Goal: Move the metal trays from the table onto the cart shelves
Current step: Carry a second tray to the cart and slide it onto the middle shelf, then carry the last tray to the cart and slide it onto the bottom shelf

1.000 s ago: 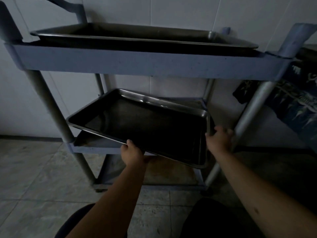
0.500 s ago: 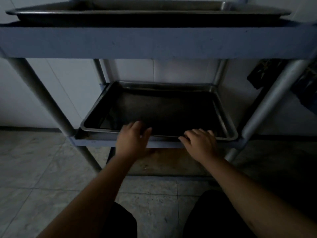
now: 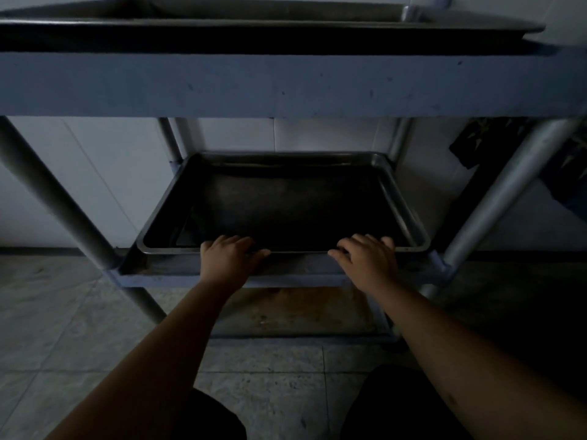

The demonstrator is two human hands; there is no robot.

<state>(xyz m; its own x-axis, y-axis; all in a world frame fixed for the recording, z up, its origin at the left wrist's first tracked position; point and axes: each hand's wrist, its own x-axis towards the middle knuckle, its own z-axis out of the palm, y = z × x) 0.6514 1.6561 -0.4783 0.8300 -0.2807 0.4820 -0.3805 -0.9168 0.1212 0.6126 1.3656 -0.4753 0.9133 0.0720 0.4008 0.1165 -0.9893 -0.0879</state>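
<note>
Head view showed a blue cart (image 3: 286,87) filling the frame, its top shelf running across the upper part and its middle shelf (image 3: 178,269) in the centre. A dark metal tray (image 3: 286,204) lay flat in the middle shelf, its long side facing the camera and its near rim just behind the shelf's front lip. A second tray (image 3: 254,14) sat on the top shelf, seen edge-on along the upper edge of the frame. The left hand (image 3: 230,257) rested on the near rim of the lower tray, left of centre, fingers (image 3: 236,241) laid over the rim and only lightly bent, thumb stretched along the edge, grasping nothing firmly. The right hand (image 3: 368,257) rested on the same rim, right of centre, its fingers likewise spread and released over the edge. Both forearms reached up from the lower corners. Grey floor tiles (image 3: 63,328) lay below, a white wall (image 3: 95,185) behind, and a dark patterned cloth (image 3: 568,173) hung at the right edge.
</note>
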